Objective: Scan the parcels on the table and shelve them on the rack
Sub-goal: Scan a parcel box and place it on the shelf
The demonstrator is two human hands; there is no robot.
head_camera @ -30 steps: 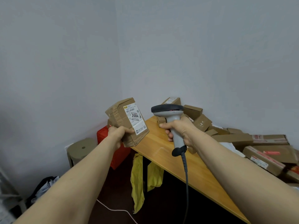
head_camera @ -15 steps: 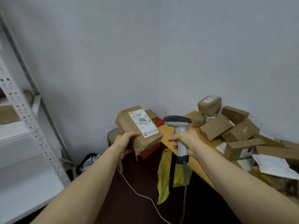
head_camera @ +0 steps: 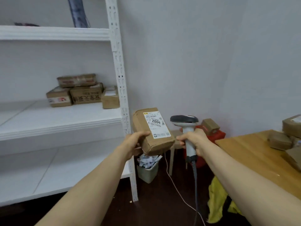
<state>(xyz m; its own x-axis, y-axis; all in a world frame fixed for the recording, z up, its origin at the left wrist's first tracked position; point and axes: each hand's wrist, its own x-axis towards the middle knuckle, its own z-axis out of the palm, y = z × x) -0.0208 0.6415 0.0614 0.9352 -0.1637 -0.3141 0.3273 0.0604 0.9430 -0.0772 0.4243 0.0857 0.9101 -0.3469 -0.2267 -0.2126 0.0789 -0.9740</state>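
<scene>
Gripping the parcel (head_camera: 153, 137) by its near left edge, the left hand (head_camera: 134, 143) holds it aloft, label up, just beside the rack (head_camera: 119, 70). The right hand (head_camera: 194, 141) clasps the scanner (head_camera: 184, 119). The dented cardboard looks light and fairly stiff; holding it across the edges seems safest.

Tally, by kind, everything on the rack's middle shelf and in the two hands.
Cardboard parcels: 5 (four on the rack shelf, one in the left hand)
Barcode scanners: 1 (in the right hand)
Total: 6
</scene>
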